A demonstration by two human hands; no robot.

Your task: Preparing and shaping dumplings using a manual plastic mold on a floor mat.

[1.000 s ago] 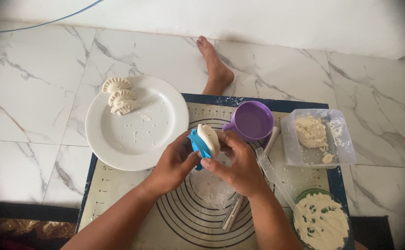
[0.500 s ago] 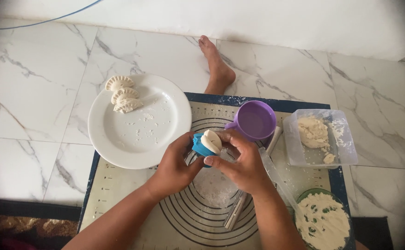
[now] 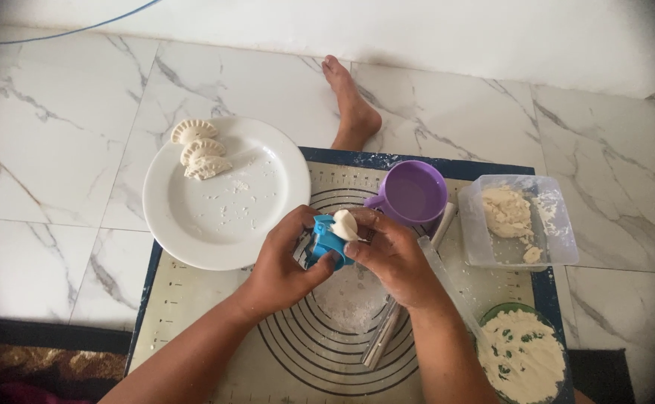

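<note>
Blue dumpling press (image 3: pixel 326 243) between both hands' fingers (image 3: pixel 320 263).

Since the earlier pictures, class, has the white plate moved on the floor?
Cannot tell for sure. The white plate still overlaps the same corner of the baking mat; its small drift in the view looks like the head camera shifting.

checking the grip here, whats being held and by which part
A blue dumpling press with a dumpling in it. The left hand grips the press's lower side; the right hand pinches the dumpling's edge.
</note>
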